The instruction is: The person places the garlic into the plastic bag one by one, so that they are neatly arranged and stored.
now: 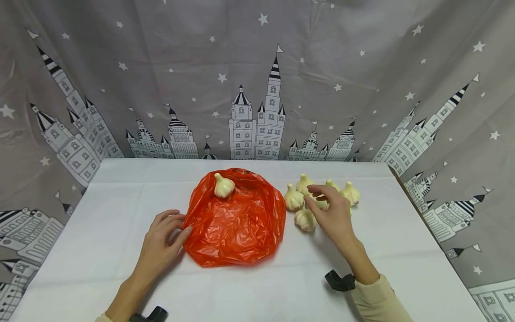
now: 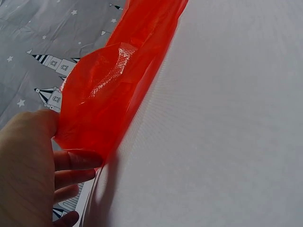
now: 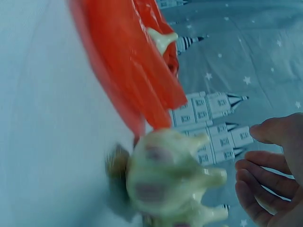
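Garlic bulbs (image 1: 294,198) with pale, pointed necks lie in a loose cluster below and around the fingers of the right hand (image 1: 335,217), one on its near side and the rest to its left, beyond it and to its right. A single bulb (image 1: 224,186) sits apart, within the far side of the red plastic bag (image 1: 233,239), well to the left of that hand. The right hand is empty, its fingers gently curved and parted from the thumb. The left hand (image 1: 162,241) pinches the bag's rim immediately to its right, thumb against forefinger side; the bag's mouth gapes upward. The step in hand appears to be picking a bulb from the cluster while the bag is steadied; the next move would call for closing thumb and fingers round one bulb without nudging its neighbours. Beneath both hands spreads the white-covered desk (image 1: 257,297); beyond them hangs a grey curtain (image 1: 181,67) printed with stars and castles. A black device (image 1: 339,281) is worn at the right wrist.
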The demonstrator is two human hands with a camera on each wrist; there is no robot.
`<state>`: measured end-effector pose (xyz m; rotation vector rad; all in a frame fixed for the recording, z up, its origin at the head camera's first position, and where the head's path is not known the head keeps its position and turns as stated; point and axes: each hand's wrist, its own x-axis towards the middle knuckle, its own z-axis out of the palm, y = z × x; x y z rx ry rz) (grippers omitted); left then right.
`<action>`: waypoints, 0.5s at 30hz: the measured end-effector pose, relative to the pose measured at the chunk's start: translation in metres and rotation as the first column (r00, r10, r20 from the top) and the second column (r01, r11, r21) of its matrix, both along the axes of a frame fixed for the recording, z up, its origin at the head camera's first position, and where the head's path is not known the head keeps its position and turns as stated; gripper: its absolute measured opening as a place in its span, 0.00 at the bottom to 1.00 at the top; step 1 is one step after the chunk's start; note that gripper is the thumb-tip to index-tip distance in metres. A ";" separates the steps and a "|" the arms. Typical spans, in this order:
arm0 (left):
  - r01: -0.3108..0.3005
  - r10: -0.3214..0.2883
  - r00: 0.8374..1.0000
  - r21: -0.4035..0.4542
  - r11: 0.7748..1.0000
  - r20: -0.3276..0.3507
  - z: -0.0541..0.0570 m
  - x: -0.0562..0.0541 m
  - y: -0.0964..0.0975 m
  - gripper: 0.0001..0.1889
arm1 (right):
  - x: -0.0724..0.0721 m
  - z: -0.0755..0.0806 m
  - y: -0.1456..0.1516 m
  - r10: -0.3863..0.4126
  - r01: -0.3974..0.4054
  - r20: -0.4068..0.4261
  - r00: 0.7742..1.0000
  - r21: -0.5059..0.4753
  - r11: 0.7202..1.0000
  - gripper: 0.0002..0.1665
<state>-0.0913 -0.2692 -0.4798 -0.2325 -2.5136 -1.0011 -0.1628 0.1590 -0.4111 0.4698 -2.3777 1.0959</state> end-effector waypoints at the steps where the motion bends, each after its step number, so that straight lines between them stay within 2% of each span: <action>1: 0.001 -0.001 1.000 0.001 1.000 -0.003 0.000 0.000 0.000 0.05 | 0.001 0.000 0.004 -0.008 0.008 -0.005 1.000 0.005 1.000 0.16; 10: 0.007 -0.007 1.000 -0.004 1.000 -0.001 -0.001 -0.002 0.002 0.05 | 0.004 0.001 0.031 -0.071 0.071 -0.006 0.997 -0.007 0.997 0.14; 15: 0.003 -0.003 1.000 -0.019 1.000 -0.005 0.001 -0.001 0.001 0.04 | 0.003 0.001 0.029 -0.043 0.044 0.017 0.999 -0.017 0.999 0.13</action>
